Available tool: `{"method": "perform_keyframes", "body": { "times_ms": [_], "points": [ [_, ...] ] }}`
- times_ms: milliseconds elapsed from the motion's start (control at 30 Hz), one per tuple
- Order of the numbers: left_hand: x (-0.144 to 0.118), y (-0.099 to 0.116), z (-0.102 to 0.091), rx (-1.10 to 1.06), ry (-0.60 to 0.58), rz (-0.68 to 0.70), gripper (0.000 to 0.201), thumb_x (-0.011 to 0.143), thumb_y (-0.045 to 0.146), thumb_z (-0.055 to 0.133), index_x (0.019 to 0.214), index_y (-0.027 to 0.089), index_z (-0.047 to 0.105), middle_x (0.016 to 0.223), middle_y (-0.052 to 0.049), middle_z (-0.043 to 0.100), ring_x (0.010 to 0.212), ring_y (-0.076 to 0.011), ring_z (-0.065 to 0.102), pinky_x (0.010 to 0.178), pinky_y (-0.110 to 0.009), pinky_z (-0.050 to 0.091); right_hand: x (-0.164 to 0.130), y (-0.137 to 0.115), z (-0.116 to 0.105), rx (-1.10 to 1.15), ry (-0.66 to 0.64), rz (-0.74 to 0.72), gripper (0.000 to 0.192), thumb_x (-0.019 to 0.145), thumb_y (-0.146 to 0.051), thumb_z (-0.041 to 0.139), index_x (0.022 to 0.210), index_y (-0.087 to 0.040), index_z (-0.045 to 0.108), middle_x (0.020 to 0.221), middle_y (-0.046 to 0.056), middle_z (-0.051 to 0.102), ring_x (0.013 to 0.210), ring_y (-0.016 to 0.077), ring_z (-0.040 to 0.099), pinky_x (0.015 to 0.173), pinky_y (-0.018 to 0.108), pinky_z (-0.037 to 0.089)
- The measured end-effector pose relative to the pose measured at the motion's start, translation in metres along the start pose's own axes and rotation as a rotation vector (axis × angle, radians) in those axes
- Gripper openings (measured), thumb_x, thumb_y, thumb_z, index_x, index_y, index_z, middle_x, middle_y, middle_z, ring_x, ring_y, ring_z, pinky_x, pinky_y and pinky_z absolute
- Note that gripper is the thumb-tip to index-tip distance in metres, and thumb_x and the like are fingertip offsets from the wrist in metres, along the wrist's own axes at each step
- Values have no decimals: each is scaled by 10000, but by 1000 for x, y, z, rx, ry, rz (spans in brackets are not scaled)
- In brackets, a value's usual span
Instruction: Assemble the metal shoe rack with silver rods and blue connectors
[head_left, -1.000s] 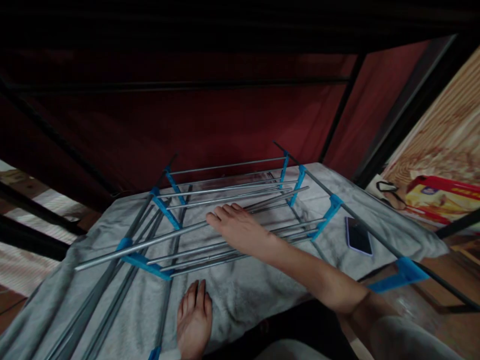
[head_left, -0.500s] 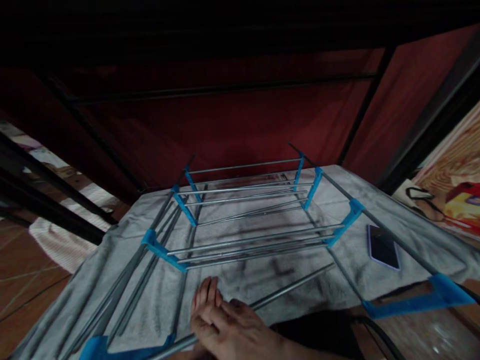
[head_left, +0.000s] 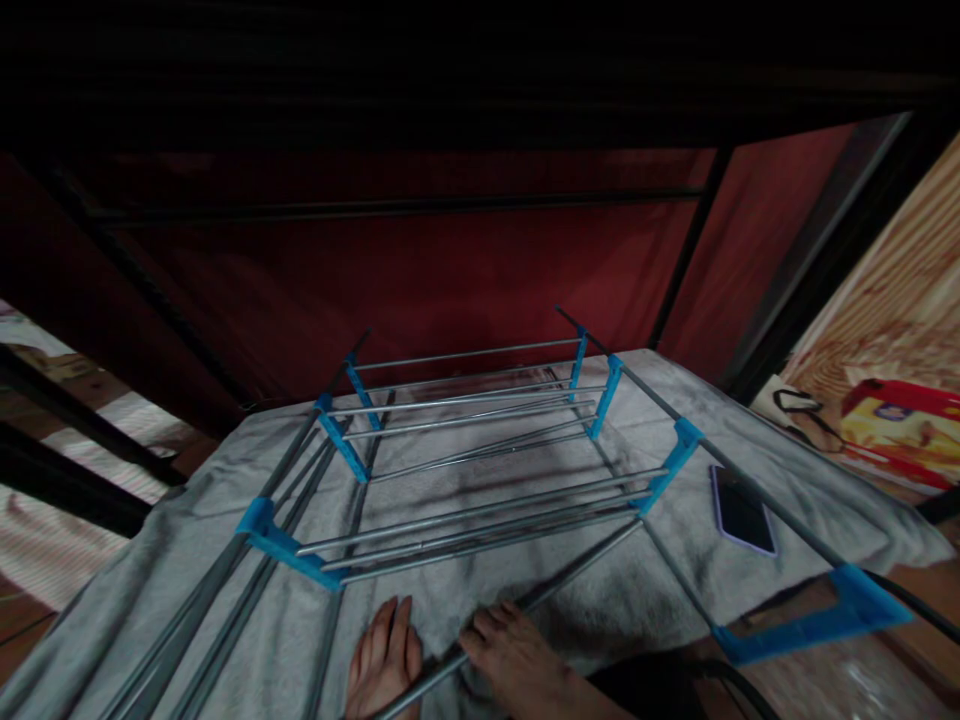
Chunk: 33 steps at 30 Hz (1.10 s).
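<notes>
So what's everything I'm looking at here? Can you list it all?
rack: one, grey metal rods with blue plastic joints, lying flat on the cloth.
loose rod: one, grey, lying slantwise at the rack's near side, under both hands.
cloth: one, grey, spread under the rack.
phone: one, dark with a pale edge, on the cloth right of the rack.
red fabric panel: one, behind the rack.
red and yellow package: one, far right.
left hand: flat on the cloth, touching the rod.
right hand: resting on the rod.

Rack rails (head_left: 480, 510) ahead; phone (head_left: 741, 509) rightward
</notes>
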<state>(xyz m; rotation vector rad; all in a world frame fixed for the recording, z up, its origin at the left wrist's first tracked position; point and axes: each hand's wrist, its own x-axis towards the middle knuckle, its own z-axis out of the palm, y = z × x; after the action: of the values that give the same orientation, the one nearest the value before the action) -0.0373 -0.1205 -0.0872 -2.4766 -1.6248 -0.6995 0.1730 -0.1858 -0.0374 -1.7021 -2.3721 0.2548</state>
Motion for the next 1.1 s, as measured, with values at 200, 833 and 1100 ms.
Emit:
{"method": "perform_keyframes", "body": {
  "times_ms": [200, 833, 1100],
  "points": [
    [1, 1, -1, 32, -19, -11, 443, 1001, 230, 366, 1409, 214, 539, 1383, -95, 608, 1267, -257, 574, 1084, -454, 463, -10, 24, 9, 13, 79, 95, 355, 856, -129, 555, 1171, -261, 649, 1148, 38, 695, 1095, 225, 648, 1072, 409, 459],
    [-1, 17, -7, 126, 67, 21, 407, 969, 154, 408, 1319, 166, 616, 1335, -113, 625, 1268, -243, 568, 1085, -442, 463, -57, 60, 22, -68, 404, 257, 449, 857, -86, 498, 1194, -324, 676, 1145, 27, 715, 1102, 234, 632, 1111, 447, 386],
    [-6, 18, -7, 106, 97, -53, 463, 952, 187, 405, 1377, 202, 587, 1411, -106, 613, 1358, -260, 534, 1132, -463, 446, -55, 65, 24, -94, 389, 222, 426, 846, -76, 547, 1205, -273, 664, 1146, 30, 699, 1095, 225, 600, 1087, 421, 370]
  ]
}}
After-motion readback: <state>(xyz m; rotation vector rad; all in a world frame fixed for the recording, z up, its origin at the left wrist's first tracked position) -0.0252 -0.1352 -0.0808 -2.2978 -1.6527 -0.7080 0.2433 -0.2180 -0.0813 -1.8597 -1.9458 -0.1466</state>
